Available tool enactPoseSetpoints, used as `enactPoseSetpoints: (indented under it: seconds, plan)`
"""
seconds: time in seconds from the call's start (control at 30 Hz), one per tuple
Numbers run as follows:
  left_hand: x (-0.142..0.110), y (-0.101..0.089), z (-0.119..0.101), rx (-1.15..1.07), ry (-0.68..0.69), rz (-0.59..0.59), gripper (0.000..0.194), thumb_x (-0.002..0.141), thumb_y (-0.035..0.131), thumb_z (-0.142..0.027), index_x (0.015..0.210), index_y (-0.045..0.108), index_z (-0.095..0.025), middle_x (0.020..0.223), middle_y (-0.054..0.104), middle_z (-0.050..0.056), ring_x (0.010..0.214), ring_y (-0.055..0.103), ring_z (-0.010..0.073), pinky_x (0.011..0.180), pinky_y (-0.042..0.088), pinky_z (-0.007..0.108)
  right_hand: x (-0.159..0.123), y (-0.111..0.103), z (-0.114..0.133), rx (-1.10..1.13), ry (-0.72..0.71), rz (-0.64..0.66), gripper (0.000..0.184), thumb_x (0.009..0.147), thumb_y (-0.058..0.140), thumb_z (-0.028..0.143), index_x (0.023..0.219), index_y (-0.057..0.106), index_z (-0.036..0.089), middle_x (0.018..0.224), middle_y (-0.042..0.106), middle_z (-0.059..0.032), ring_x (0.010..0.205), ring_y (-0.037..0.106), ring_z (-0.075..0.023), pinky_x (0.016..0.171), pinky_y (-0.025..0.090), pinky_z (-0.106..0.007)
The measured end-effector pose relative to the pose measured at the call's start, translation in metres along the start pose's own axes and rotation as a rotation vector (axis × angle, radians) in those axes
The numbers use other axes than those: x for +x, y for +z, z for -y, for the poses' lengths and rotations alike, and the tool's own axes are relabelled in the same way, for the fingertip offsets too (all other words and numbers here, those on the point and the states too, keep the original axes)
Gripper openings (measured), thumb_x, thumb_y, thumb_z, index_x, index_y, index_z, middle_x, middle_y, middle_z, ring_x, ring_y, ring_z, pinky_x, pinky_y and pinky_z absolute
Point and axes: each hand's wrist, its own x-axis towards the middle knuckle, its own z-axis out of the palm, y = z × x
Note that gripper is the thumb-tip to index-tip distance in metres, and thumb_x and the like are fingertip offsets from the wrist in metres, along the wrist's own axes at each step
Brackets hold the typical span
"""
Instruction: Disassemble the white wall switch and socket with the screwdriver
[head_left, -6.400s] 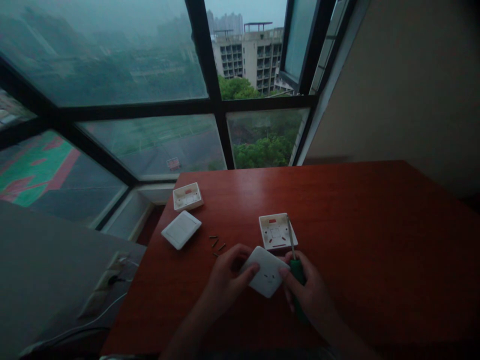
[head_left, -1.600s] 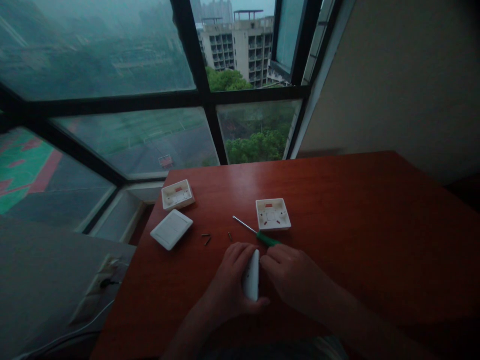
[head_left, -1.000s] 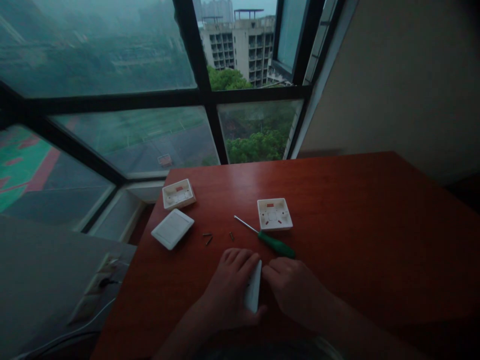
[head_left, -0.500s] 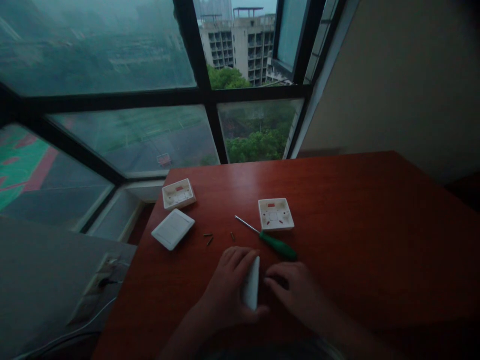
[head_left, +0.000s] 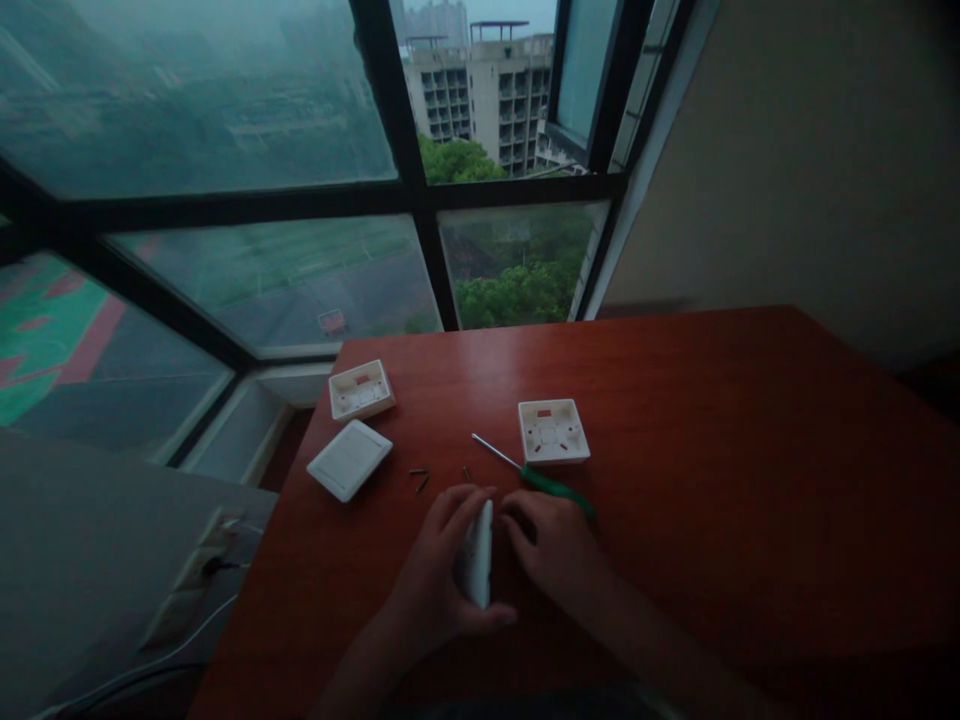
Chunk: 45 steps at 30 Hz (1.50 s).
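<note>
My left hand (head_left: 439,570) grips a white socket plate (head_left: 478,556), held on edge above the red-brown table (head_left: 750,480). My right hand (head_left: 551,545) is beside the plate with its fingers curled against the plate's face; what they pinch, if anything, is hidden. A green-handled screwdriver (head_left: 551,485) lies on the table just beyond my right hand, its shaft pointing left and away. A white open back box (head_left: 553,432) sits beyond the screwdriver. A few small screws (head_left: 424,477) lie left of the screwdriver tip.
A second white back box (head_left: 361,389) and a white switch plate (head_left: 349,459) lie near the table's left edge. Large windows (head_left: 300,180) rise behind the table, and a wall (head_left: 810,160) stands at the right. Cables and a wall outlet (head_left: 202,565) are at the lower left.
Earlier my right hand held the screwdriver; it now lies on the table. The plate has been turned from flat onto its edge, and both hands have moved slightly left and away.
</note>
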Motion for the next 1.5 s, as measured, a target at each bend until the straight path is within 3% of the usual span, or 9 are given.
enactPoseSetpoints:
  seconds: [0.17,0.4,0.6,0.7,0.83,1.0,1.17,1.33,1.5]
  plan:
    - [-0.009,-0.018,0.009,0.061,-0.015,-0.131,0.099,0.058,0.083,-0.049,0.142,0.036,-0.028,0.135,0.044,0.013,0.125,0.045,0.0363,0.104,0.04,0.051,0.027,0.018,0.005,0.007,-0.073,-0.036,0.013,0.087,0.054,0.012,0.09,0.066,0.018,0.09,0.071,-0.005,0.083,0.064,-0.0176,0.077,0.047,-0.029]
    - [-0.012,-0.021,0.017,0.142,-0.025,-0.148,0.098,0.059,0.083,-0.037,0.143,0.034,-0.028,0.135,0.042,0.013,0.126,0.044,0.0361,0.103,0.041,0.051,0.048,0.032,0.01,0.023,-0.174,-0.024,0.019,0.088,0.051,0.009,0.096,0.065,0.018,0.097,0.07,-0.0051,0.09,0.063,-0.0158,0.082,0.046,-0.027]
    - [-0.009,-0.017,0.014,0.183,-0.052,-0.095,0.097,0.061,0.081,-0.032,0.144,0.032,-0.027,0.136,0.042,0.014,0.126,0.043,0.0364,0.104,0.04,0.054,0.034,0.021,0.011,-0.032,-0.126,-0.063,0.013,0.091,0.052,0.021,0.085,0.063,0.018,0.084,0.067,-0.0029,0.076,0.06,-0.0147,0.069,0.042,-0.025]
    - [-0.005,-0.013,0.009,0.185,-0.04,-0.067,0.098,0.061,0.081,-0.032,0.145,0.03,-0.028,0.138,0.04,0.014,0.128,0.041,0.0367,0.104,0.039,0.054,0.02,0.011,0.006,-0.076,-0.085,-0.067,0.027,0.09,0.054,0.032,0.067,0.057,0.019,0.064,0.06,0.0006,0.059,0.052,-0.0129,0.057,0.033,-0.026]
    - [0.001,-0.003,0.001,0.189,-0.007,-0.003,0.102,0.056,0.085,-0.032,0.143,0.033,-0.028,0.138,0.041,0.013,0.127,0.042,0.0361,0.103,0.041,0.052,0.001,-0.003,-0.006,-0.104,-0.066,-0.04,0.036,0.092,0.048,0.027,0.058,0.049,0.019,0.057,0.056,0.0019,0.052,0.047,-0.0107,0.054,0.026,-0.026]
    - [0.008,0.009,-0.01,0.206,0.035,0.092,0.108,0.051,0.088,-0.033,0.143,0.032,-0.028,0.142,0.039,0.013,0.131,0.037,0.036,0.106,0.039,0.052,-0.018,-0.027,-0.016,-0.132,0.023,-0.016,0.032,0.095,0.042,0.028,0.065,0.05,0.02,0.065,0.06,-0.0002,0.058,0.053,-0.0134,0.056,0.031,-0.026]
    - [0.013,0.013,-0.018,0.221,0.078,0.172,0.108,0.053,0.087,-0.033,0.145,0.03,-0.029,0.144,0.038,0.011,0.133,0.034,0.0355,0.108,0.037,0.053,-0.027,-0.049,-0.022,-0.106,0.024,-0.049,0.016,0.094,0.043,0.021,0.1,0.058,0.021,0.092,0.066,-0.0038,0.081,0.061,-0.0181,0.073,0.043,-0.03]
    - [0.018,0.012,-0.023,0.283,0.098,0.221,0.105,0.06,0.083,-0.032,0.147,0.025,-0.029,0.148,0.035,0.009,0.135,0.03,0.0349,0.11,0.033,0.054,-0.021,-0.047,-0.041,-0.221,-0.01,-0.181,0.011,0.09,0.051,0.02,0.098,0.059,0.02,0.1,0.061,-0.0077,0.094,0.056,-0.0233,0.085,0.044,-0.038]
    - [0.022,0.011,-0.026,0.415,0.133,0.244,0.095,0.066,0.077,-0.033,0.147,0.028,-0.027,0.151,0.033,0.008,0.138,0.025,0.0343,0.113,0.027,0.056,-0.017,-0.034,-0.052,-0.218,-0.006,-0.115,0.019,0.088,0.055,0.021,0.106,0.059,0.022,0.106,0.06,-0.0078,0.098,0.054,-0.0247,0.087,0.045,-0.041]
